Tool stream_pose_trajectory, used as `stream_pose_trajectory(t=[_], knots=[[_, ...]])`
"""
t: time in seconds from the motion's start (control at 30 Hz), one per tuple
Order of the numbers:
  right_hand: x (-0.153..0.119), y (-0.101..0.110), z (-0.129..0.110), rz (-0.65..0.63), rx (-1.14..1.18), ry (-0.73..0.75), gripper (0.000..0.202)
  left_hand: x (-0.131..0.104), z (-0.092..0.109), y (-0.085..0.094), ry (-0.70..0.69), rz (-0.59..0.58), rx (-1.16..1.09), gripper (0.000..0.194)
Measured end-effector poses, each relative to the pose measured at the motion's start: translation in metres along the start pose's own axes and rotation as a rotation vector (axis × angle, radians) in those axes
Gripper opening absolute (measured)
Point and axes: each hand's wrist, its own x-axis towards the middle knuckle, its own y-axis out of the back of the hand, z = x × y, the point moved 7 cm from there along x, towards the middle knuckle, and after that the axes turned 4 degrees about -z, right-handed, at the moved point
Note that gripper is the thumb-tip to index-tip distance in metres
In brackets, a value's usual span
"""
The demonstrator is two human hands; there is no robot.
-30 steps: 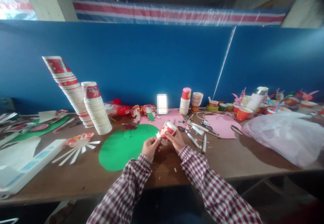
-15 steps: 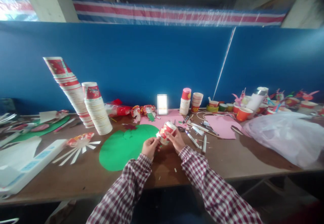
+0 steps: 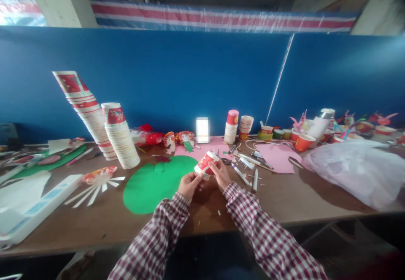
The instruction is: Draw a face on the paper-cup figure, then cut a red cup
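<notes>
A red and white paper cup [image 3: 206, 163], patterned and tipped on its side, is held between both hands above the near middle of the table. My left hand [image 3: 190, 183] pinches its lower left edge with thumb and fingers. On the other side my right hand [image 3: 220, 174] grips it, thumb across the printed wall. The fingers behind the cup are partly hidden. Just left of my hands lies a large green paper sheet [image 3: 142, 191] with a rounded outline. Pink paper [image 3: 211, 145] lies beyond the cup.
Two tall stacks of paper cups [image 3: 122, 145] stand at the left, and shorter cup stacks [image 3: 230, 132] at the back. Markers [image 3: 255, 180] lie to the right, near a translucent plastic bag [image 3: 354, 170]. A white power strip [image 3: 41, 208] is at the left front, beside a cut cup [image 3: 99, 176].
The cup has turned in my hands, so more of its red printed side shows. Both hands stay in nearly the same place, with the left fingers shifted slightly along the edge.
</notes>
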Motion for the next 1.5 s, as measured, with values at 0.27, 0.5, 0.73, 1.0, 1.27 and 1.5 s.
stream_pose_trajectory(t=[0.27,0.5,0.73,1.0,1.27,1.5], knots=[[-0.004,-0.008,0.004,-0.084,-0.01,-0.069,0.029,0.001,-0.001,0.003,0.003,0.023,-0.041,0.048],[-0.003,-0.01,-0.004,-0.078,-0.015,-0.044,0.032,0.001,-0.003,0.004,0.019,0.027,-0.067,0.048],[-0.007,-0.01,-0.004,-0.074,-0.031,-0.09,0.034,0.002,-0.004,0.005,0.024,0.024,-0.091,0.048],[-0.004,-0.009,0.0,-0.073,0.0,-0.06,0.034,0.001,-0.003,0.005,0.012,0.025,-0.096,0.048],[-0.003,-0.013,0.002,-0.118,0.033,-0.029,0.037,0.0,-0.003,0.001,0.01,0.007,-0.041,0.048],[-0.005,-0.017,0.003,-0.171,0.037,-0.073,0.034,-0.001,0.002,0.001,-0.013,0.024,-0.057,0.049]])
